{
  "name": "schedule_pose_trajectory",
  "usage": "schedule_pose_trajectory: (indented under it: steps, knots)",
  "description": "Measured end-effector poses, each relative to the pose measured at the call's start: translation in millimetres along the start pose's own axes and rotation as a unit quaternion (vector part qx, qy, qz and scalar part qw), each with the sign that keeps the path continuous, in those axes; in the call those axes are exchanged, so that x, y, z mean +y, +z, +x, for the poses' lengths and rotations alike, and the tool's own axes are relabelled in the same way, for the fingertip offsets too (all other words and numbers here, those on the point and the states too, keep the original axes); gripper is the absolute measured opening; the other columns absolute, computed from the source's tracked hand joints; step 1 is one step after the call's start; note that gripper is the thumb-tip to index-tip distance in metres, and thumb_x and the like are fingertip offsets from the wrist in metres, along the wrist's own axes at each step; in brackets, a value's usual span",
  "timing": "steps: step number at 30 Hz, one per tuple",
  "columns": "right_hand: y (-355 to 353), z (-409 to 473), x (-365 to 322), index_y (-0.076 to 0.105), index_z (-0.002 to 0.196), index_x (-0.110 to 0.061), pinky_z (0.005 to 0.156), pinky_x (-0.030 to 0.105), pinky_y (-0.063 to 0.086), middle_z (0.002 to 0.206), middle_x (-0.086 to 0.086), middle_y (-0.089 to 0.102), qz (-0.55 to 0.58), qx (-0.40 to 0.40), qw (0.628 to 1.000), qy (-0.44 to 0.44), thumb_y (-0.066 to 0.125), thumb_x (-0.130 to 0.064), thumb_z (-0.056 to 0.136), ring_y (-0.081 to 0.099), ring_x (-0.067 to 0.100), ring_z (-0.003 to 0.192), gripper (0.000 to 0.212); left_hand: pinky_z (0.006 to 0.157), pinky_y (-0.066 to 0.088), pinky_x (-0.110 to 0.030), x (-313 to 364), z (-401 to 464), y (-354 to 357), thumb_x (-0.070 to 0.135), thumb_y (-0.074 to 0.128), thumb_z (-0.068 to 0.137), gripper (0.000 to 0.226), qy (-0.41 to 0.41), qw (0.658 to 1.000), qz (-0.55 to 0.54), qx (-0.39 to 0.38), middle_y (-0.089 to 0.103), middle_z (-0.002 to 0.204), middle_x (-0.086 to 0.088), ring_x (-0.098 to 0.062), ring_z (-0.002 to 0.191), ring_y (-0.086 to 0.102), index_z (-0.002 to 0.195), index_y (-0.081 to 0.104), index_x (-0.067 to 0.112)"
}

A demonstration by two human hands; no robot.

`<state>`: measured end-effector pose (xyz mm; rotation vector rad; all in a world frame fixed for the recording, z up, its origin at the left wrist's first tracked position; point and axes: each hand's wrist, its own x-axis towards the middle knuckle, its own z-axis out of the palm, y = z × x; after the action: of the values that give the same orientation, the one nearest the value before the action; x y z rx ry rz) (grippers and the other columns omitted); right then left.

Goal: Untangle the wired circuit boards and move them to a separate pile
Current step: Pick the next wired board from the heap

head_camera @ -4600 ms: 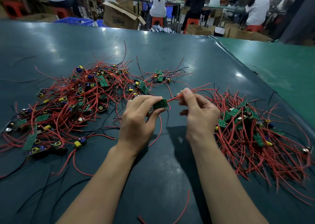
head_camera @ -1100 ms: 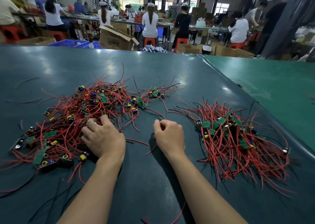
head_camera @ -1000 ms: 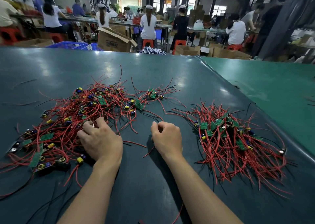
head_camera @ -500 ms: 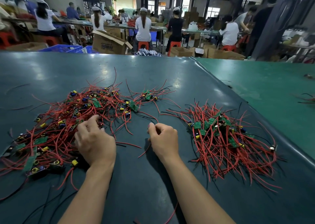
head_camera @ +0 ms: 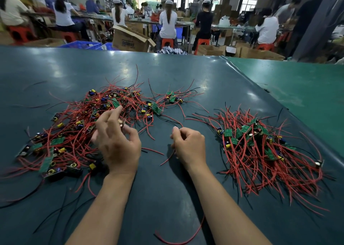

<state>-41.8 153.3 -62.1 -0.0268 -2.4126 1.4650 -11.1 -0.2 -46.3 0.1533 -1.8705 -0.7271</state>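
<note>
Head view: left hand (head_camera: 117,144) has lifted off the tangled pile (head_camera: 78,131), fingers spread, pinching something small, blurred. Right hand (head_camera: 189,146) stays loosely curled on the mat, apparently empty. Sorted pile (head_camera: 260,148) right. Next board being picked.

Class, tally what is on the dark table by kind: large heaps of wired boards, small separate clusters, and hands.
Large heaps of wired boards: 2 (left heap, right heap)
Small cluster: 1
Hands: 2 (left hand, right hand)
Total: 5
</note>
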Motion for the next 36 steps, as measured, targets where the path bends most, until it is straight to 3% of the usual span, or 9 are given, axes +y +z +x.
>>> schedule_pose_trajectory:
  steps: [4, 9, 15, 17, 20, 22, 25, 29, 36]
  knots:
    - [-4, -4, -6, 0.068, 0.067, -0.012, 0.057, 0.038, 0.054, 0.056, 0.002, 0.066, 0.055, -0.015, 0.998, -0.008, 0.057, -0.038, 0.095, 0.061, 0.024, 0.051, 0.039, 0.102, 0.042, -0.026, 10, -3, 1, -0.012, 0.063, 0.085, 0.043, 0.154, 0.979, -0.13, -0.007, 0.054, 0.119, -0.025, -0.013, 0.12, 0.046, 0.123, 0.053, 0.006]
    - [-11, -13, -24, 0.069, 0.079, -0.016, 0.039, 0.018, 0.036, 0.061, -0.003, 0.065, 0.346, -0.162, 0.923, 0.032, 0.056, -0.044, 0.089, 0.053, 0.008, 0.044, 0.032, 0.104, 0.041, -0.024, 20, -17, 7, -0.008, 0.06, 0.086, 0.035, 0.208, 0.937, -0.238, -0.148, 0.057, 0.121, -0.011, -0.017, 0.115, 0.056, 0.119, 0.056, 0.004]
    - [-15, -12, -25, 0.074, 0.083, -0.016, 0.041, 0.018, 0.042, 0.065, -0.003, 0.066, 0.39, -0.157, 0.902, 0.097, 0.061, -0.019, 0.094, 0.054, 0.007, 0.049, 0.017, 0.098, 0.046, -0.037, 15, -17, 13, 0.005, 0.076, 0.08, 0.015, 0.222, 0.942, -0.184, -0.174, 0.063, 0.114, -0.013, -0.025, 0.111, 0.057, 0.094, 0.072, 0.003]
    - [-15, -11, -24, 0.071, 0.083, -0.014, 0.041, 0.02, 0.043, 0.067, -0.002, 0.068, 0.398, -0.14, 0.9, 0.111, 0.063, -0.012, 0.093, 0.053, 0.006, 0.048, 0.014, 0.09, 0.047, -0.036, 14, -16, 13, 0.018, 0.077, 0.079, 0.018, 0.177, 0.955, -0.162, -0.174, 0.061, 0.106, -0.009, -0.025, 0.101, 0.057, 0.09, 0.069, 0.007]
    - [-15, -11, -22, 0.071, 0.082, -0.015, 0.039, 0.019, 0.043, 0.068, 0.0, 0.07, 0.38, -0.121, 0.911, 0.107, 0.065, -0.008, 0.091, 0.056, 0.008, 0.047, 0.013, 0.064, 0.051, -0.034, 19, -15, 9, 0.042, 0.07, 0.084, 0.028, 0.015, 0.952, -0.185, -0.244, 0.059, 0.083, 0.003, -0.014, 0.07, 0.06, 0.083, 0.061, 0.015]
    - [-15, -13, -23, 0.072, 0.083, -0.015, 0.039, 0.019, 0.043, 0.07, 0.003, 0.071, 0.374, -0.127, 0.913, 0.1, 0.066, -0.008, 0.091, 0.058, 0.012, 0.046, 0.012, 0.06, 0.052, -0.029, 19, -12, 8, 0.049, 0.07, 0.082, 0.032, -0.098, 0.943, -0.2, -0.246, 0.063, 0.076, 0.005, -0.012, 0.064, 0.061, 0.081, 0.061, 0.018]
    - [-15, -16, -24, 0.075, 0.085, -0.013, 0.045, 0.022, 0.048, 0.071, 0.005, 0.072, 0.361, -0.124, 0.92, 0.084, 0.067, -0.008, 0.089, 0.061, 0.013, 0.054, 0.01, 0.063, 0.052, -0.023, 17, -7, 9, 0.034, 0.076, 0.078, 0.017, -0.192, 0.906, -0.259, -0.274, 0.071, 0.074, 0.005, -0.007, 0.065, 0.065, 0.083, 0.07, 0.019]
    - [-16, -16, -24, 0.075, 0.09, -0.011, 0.045, 0.022, 0.049, 0.073, 0.004, 0.072, 0.364, -0.13, 0.917, 0.098, 0.068, -0.006, 0.088, 0.064, 0.014, 0.059, 0.009, 0.066, 0.054, -0.021, 13, -5, 10, 0.011, 0.075, 0.083, 0.008, -0.211, 0.881, -0.309, -0.287, 0.074, 0.074, 0.005, -0.007, 0.066, 0.068, 0.084, 0.074, 0.018]
    - [-13, -10, -21, 0.071, 0.083, -0.003, 0.054, 0.021, 0.054, 0.072, 0.011, 0.071, 0.454, -0.036, 0.878, 0.15, 0.065, 0.004, 0.087, 0.07, 0.018, 0.06, 0.01, 0.062, 0.057, -0.02, 14, -2, 12, 0.007, 0.059, 0.095, 0.005, -0.307, 0.842, -0.373, -0.241, 0.071, 0.076, -0.002, -0.012, 0.065, 0.071, 0.09, 0.06, 0.009]
